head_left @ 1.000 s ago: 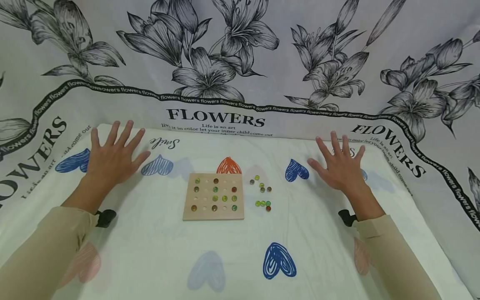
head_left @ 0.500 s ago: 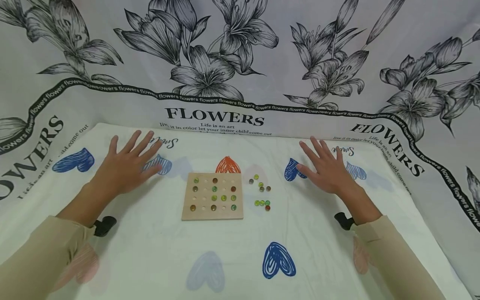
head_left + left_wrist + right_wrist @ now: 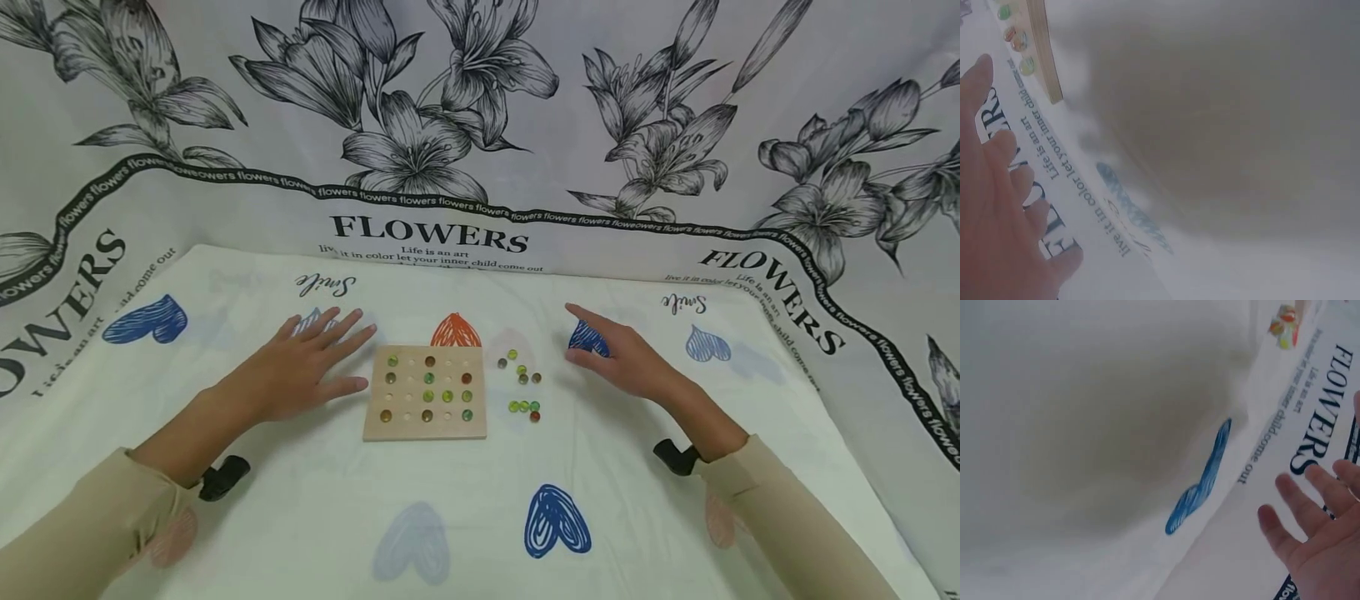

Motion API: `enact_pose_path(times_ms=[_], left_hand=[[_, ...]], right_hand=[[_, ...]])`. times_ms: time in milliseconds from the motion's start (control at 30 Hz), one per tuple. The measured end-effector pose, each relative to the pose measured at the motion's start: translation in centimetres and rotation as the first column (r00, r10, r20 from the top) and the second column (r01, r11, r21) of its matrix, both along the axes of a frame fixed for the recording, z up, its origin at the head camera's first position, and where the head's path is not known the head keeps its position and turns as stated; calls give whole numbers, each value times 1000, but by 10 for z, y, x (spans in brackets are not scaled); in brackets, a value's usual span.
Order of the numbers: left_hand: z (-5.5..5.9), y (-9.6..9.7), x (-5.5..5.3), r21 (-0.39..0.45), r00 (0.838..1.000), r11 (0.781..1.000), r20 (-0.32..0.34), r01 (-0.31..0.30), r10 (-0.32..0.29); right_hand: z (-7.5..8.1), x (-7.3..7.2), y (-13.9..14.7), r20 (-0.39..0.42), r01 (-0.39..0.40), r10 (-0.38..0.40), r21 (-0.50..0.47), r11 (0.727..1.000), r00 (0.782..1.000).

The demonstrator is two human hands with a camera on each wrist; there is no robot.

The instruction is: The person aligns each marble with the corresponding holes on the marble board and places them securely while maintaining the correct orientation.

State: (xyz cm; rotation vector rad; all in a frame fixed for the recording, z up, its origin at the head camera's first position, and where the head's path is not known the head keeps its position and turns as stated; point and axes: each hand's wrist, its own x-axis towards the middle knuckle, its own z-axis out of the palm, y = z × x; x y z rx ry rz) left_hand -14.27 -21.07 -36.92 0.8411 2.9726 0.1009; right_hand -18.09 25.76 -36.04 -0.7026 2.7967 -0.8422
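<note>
A flat wooden board (image 3: pixel 425 428) with rows of round hollows lies mid-table, several glass marbles (image 3: pixel 447 397) sitting in some of them. Two loose groups of marbles lie just right of it: an upper group (image 3: pixel 522 369) and a lower group (image 3: pixel 524 407), in green, yellow, brown and red. My left hand (image 3: pixel 296 375) hovers at the board's left edge, fingers spread and holding nothing. To the right of the loose marbles my right hand (image 3: pixel 626 358) is held above the cloth, its index finger and thumb apart with nothing between them. In the right wrist view its fingers (image 3: pixel 1302 509) look extended.
A white cloth with printed hearts covers the table (image 3: pixel 300 517). Behind it hangs a flower-printed curtain (image 3: pixel 555 167). Each wrist wears a black camera, such as the left camera (image 3: pixel 225 477) and the right camera (image 3: pixel 675 457).
My left hand has moved right and nearer, up to the board. The right hand has shifted left toward the loose marbles and turned. Board and marbles stay put.
</note>
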Motion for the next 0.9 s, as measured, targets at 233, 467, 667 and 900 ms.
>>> enact_pose_path(times_ms=[233,467,667,900], left_hand=[[1,6,5,13,996,998,67,54,-55],[-3,2,5,42,990,996,112,79,-83],[-9,1,7,59,987,992,103,116,-121],[-13,0,8,70,988,988,63,139,-143]], right_hand=[[-7,3,-10,22,-33,37,-146,989,999],[-13,4,-17,51,-66,75,-157,985,996],[-24,4,-23,71,-110,122,-151,982,990],[-28,3,-30,76,-106,117,-141,984,990]])
